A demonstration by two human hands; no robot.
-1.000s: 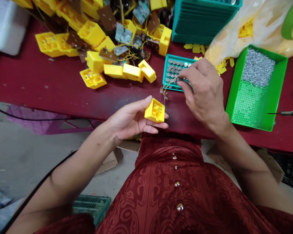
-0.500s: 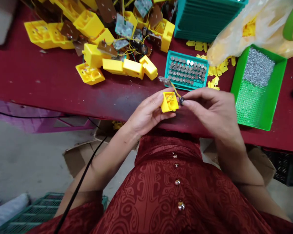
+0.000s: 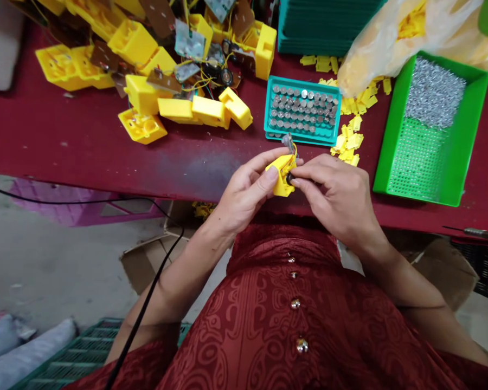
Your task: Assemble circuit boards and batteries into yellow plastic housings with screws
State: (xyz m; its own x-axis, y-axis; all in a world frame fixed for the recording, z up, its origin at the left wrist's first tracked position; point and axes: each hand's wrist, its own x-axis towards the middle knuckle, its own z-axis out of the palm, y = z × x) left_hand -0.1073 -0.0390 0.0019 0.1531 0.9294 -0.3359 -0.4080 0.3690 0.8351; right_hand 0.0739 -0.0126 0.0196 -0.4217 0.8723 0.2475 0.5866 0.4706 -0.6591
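Note:
My left hand (image 3: pixel 248 184) is closed around a small yellow plastic housing (image 3: pixel 280 172), its hollow side turned to the right. Between thumb and forefinger, my right hand (image 3: pixel 337 192) pinches a small round black part (image 3: pixel 289 177), perhaps a little speaker, at the housing's open side. How deep it sits in the housing is hidden by the fingers. A small circuit board (image 3: pixel 287 141) on yellow wires sticks up above the housing. Just beyond the hands lies a teal tray (image 3: pixel 269 116) with rows of silver button cells (image 3: pixel 301 105).
Yellow housings (image 3: pixel 211 111) with wired boards pile up at the back left. Small yellow pieces (image 3: pixel 350 142) lie right of the teal tray. A green basket (image 3: pixel 441 184) holds many metal screws (image 3: pixel 435 92). Stacked teal trays (image 3: pixel 329 27) and a plastic bag (image 3: pixel 374 49) stand behind. A screwdriver (image 3: pixel 483 234) lies at the right edge.
My right hand has moved left, bringing the round black part from beside the housing to its open side. My left hand has tilted the housing, and the dangling circuit board has shifted.

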